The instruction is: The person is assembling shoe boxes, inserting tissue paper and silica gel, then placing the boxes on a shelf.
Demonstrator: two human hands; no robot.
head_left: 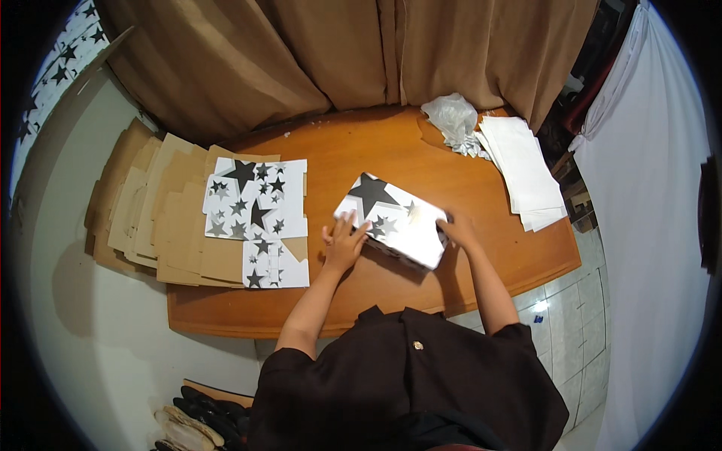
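A white cardboard box (398,218) patterned with black and grey stars sits at a slant at the middle of the wooden table (353,150). My left hand (345,242) grips its left end, fingers on the top edge. At the opposite end, my right hand (459,229) holds the right side, with some fingertips hidden behind the edge. The box's near side is in shadow and slightly blurred.
Flat brown cardboard blanks (177,218) lie overlapped at the left, topped by star-printed ones (258,199). At the far right are a crumpled plastic bag (451,116) and white paper sheets (523,173). A brown curtain (338,52) borders the table's far edge.
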